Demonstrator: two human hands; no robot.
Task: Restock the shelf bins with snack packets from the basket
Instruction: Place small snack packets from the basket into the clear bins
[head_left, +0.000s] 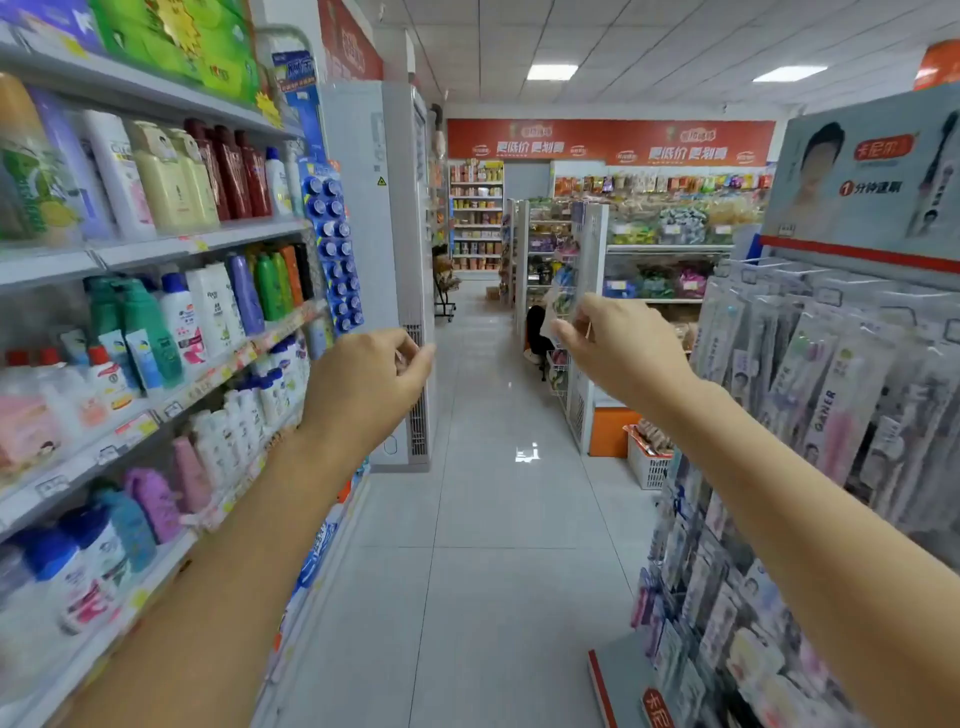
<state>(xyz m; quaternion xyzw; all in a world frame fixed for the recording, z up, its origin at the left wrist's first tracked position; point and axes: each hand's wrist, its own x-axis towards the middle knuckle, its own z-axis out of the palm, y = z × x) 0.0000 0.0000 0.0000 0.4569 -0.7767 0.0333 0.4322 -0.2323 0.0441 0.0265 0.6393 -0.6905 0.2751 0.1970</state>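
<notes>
A person walked a shop aisle with both arms stretched ahead. The left hand (363, 379) was loosely curled and held nothing that showed. The right hand (618, 348) was curled too, but whether it pinched anything could not be told against the clutter behind.

The white slatted plastic basket (649, 470) of brown snack packets (652, 434) stood on the pale tiled floor (493, 519) at the aisle's right edge, beside an orange shelf base and well ahead of both hands. The clear shelf bins of wrapped snacks (675, 223) lay farther back.

The approach would likely go best by reaching the basket first, then gripping it by the rim with both hands.

"GANER" read on a hanging toothbrush pack (826, 410). The long red wall banner (608, 143) carried white Chinese characters, too blurred to quote.
</notes>
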